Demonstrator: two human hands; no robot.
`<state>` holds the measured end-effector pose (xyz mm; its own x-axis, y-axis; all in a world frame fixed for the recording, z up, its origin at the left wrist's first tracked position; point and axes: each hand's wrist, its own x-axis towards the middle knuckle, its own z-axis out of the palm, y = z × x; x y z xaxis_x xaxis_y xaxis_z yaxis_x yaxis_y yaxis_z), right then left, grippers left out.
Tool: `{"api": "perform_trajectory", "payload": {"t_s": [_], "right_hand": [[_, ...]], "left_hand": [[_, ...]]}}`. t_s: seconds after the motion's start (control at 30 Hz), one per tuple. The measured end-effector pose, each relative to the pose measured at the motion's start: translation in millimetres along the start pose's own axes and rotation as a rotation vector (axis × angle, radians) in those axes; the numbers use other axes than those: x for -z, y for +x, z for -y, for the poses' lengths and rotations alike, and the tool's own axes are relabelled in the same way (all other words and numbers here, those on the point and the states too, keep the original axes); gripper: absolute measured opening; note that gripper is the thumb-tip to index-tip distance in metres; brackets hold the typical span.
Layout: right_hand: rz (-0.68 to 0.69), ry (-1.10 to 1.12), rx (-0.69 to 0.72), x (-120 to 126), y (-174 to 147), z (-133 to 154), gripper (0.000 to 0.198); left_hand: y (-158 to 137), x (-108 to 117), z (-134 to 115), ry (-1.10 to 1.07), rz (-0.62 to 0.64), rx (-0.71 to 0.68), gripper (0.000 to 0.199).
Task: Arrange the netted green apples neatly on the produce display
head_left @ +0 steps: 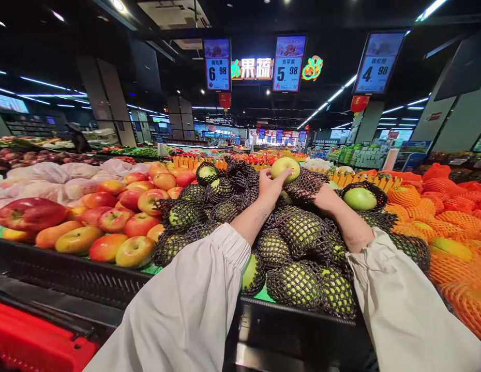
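A bare green apple [286, 169] is in my left hand [272, 183], thumb across its near side and fingers behind it. Just to the right, a black foam net sleeve [305, 186] is gathered around my right hand [326, 200] and meets the apple's right edge. The mesh hides most of the right fingers. Below both hands lies a heap of green apples in black foam nets [298, 284]. One green apple [360, 198] at the right shows bare through its net's opening.
Red and yellow apples [118, 214] are piled at the left, with plastic-wrapped fruit [46, 178] behind. Orange-netted fruit [438, 227] lies on the right. A black display edge [89, 274] runs along the front, and a red basket [34, 336] sits at lower left. Price screens [289, 63] hang overhead.
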<state>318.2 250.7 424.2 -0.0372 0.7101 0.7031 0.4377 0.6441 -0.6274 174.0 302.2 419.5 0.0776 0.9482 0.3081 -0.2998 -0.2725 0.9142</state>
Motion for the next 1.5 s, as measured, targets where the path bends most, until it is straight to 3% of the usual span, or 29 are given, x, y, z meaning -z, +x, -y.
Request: {"api": "perform_trajectory", "payload": {"t_s": [0.17,0.23,0.33,0.5,0.7,0.77,0.87,0.97,1.17,1.4,1.5], "right_hand": [[-0.007,-0.119,0.098,3,1,1,0.024],[0.043,-0.134,0.091,3,1,1,0.024],[0.086,-0.108,0.055,2,-2,0,0.030],[-0.040,-0.124,0.036,4,-4,-6,0.039],[-0.027,-0.031,-0.049,5,-3,-11,0.036],[0.003,0.000,-0.073,5,-3,-12,0.036],[-0.018,-0.008,-0.205,5,-5,-11,0.041],[-0.096,-0.022,-0.355,3,-7,-10,0.046],[-0.278,0.125,-0.484,1,-2,-25,0.050],[-0.389,0.199,-0.561,1,-2,-20,0.043],[-0.349,0.165,-0.471,0,-4,-15,0.037]], "left_hand": [[5,-1,16,0.181,0.007,-0.036,0.047],[8,-1,21,0.254,0.036,-0.088,0.039],[11,0,24,0.292,0.125,-0.197,0.041],[6,3,18,0.279,0.290,-0.304,0.038],[-2,3,12,0.205,0.413,-0.222,0.031],[-2,2,14,0.191,0.438,-0.253,0.028],[-1,-1,16,0.143,0.428,-0.299,0.010],[-3,-3,13,0.083,0.366,-0.231,0.015],[-7,-3,6,-0.065,0.256,-0.200,0.018],[-9,-4,1,-0.161,0.297,-0.279,0.017],[-9,-3,-2,-0.164,0.302,-0.242,0.019]]}}
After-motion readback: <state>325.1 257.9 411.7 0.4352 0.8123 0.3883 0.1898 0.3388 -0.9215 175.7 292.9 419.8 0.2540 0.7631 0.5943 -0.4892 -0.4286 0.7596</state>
